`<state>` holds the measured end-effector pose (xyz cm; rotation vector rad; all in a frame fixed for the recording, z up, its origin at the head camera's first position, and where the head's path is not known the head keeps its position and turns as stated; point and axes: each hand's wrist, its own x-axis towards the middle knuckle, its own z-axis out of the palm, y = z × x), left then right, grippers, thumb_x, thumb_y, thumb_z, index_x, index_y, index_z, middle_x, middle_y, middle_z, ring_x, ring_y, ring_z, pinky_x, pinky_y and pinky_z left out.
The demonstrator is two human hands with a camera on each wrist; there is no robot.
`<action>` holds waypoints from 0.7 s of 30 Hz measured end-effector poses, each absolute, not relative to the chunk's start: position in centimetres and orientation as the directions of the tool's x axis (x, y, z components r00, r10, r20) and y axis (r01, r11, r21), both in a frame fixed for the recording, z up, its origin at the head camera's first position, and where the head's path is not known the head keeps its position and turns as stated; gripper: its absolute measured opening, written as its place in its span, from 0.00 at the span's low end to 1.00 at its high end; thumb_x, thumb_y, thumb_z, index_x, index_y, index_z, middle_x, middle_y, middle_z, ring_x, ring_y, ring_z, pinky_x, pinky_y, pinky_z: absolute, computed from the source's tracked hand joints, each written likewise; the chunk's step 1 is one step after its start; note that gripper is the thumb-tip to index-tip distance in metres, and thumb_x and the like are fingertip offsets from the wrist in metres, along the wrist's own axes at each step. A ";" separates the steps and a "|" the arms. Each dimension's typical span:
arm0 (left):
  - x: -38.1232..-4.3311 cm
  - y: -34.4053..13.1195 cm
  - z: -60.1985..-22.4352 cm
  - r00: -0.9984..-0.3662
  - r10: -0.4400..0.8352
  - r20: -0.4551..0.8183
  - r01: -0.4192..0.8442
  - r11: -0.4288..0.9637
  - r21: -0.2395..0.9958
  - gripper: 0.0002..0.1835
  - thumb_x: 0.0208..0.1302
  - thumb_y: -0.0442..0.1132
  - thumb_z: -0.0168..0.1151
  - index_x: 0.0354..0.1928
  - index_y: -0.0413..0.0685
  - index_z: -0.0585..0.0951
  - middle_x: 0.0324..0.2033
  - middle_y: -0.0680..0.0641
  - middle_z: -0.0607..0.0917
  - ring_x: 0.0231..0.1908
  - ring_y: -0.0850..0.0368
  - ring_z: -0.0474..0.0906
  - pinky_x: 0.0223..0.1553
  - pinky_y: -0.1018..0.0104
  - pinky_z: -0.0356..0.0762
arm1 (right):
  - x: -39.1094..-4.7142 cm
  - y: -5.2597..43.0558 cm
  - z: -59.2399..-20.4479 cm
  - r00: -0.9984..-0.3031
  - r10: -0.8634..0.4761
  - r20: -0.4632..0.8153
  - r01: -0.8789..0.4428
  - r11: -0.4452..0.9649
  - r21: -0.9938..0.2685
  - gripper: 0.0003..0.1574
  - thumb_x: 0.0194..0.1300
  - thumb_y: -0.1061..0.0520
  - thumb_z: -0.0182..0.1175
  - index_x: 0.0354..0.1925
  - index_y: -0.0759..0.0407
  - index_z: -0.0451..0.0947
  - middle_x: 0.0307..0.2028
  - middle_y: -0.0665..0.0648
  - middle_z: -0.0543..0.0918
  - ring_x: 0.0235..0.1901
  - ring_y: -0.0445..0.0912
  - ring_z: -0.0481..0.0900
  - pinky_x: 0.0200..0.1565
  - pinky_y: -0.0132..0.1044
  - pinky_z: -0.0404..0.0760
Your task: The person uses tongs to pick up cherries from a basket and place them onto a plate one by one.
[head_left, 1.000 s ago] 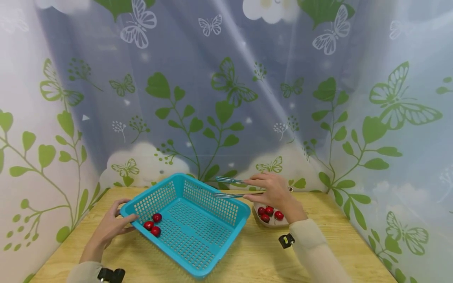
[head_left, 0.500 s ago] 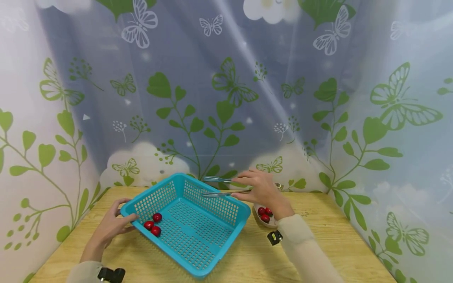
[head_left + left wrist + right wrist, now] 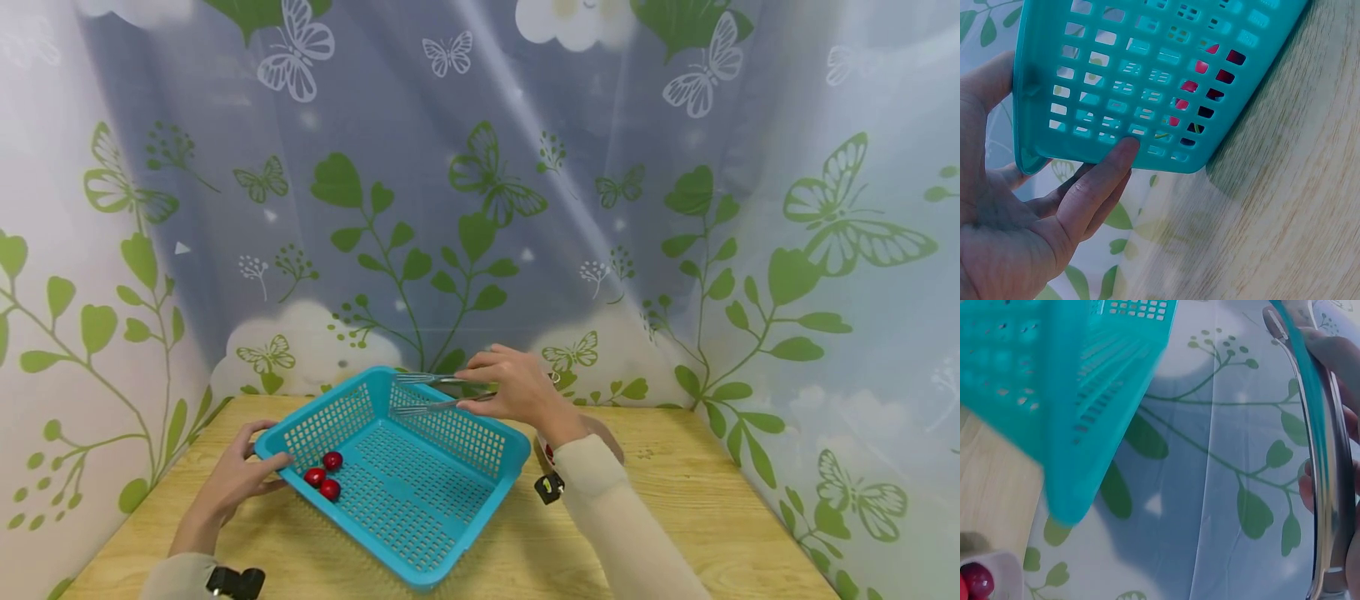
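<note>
My left hand (image 3: 243,471) grips the left corner of a turquoise perforated plastic basket (image 3: 517,450), thumb over the rim. In the left wrist view its fingers lie against the holed wall of the basket (image 3: 1166,153). Three shiny red, cherry-like fruits (image 3: 330,490) lie inside at the basket's left end. My right hand (image 3: 521,387) holds metal tongs (image 3: 431,407) above the basket's far side. The two pronged arms of the tongs stand apart, and no fruit shows between them. In the right wrist view, the bright metal of the tongs (image 3: 1335,506) runs along the fingers.
A pale bowl (image 3: 606,433) stands right of the basket, mostly hidden by my right forearm; red fruit (image 3: 977,580) shows in it in the right wrist view. The wooden table (image 3: 690,517) meets a patterned curtain (image 3: 570,250) at the back and sides.
My right hand has moved left with the tongs, from beside the bowl to over the basket's far side. The forearm now covers more of the bowl. My left hand and the basket stay put.
</note>
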<state>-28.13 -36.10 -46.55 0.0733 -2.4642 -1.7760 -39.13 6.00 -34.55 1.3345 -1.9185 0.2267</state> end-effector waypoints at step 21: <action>-28.5 -36.5 -46.7 -0.995 -0.098 0.030 -0.002 0.306 0.952 0.44 0.70 0.37 0.63 0.78 0.40 0.48 0.62 0.25 0.66 0.48 0.52 0.83 0.51 0.50 0.92 | -39.0 0.1 -34.1 -0.267 -0.763 0.589 -0.870 0.454 0.193 0.22 0.59 0.36 0.74 0.49 0.40 0.90 0.43 0.42 0.89 0.33 0.38 0.78 0.20 0.21 0.62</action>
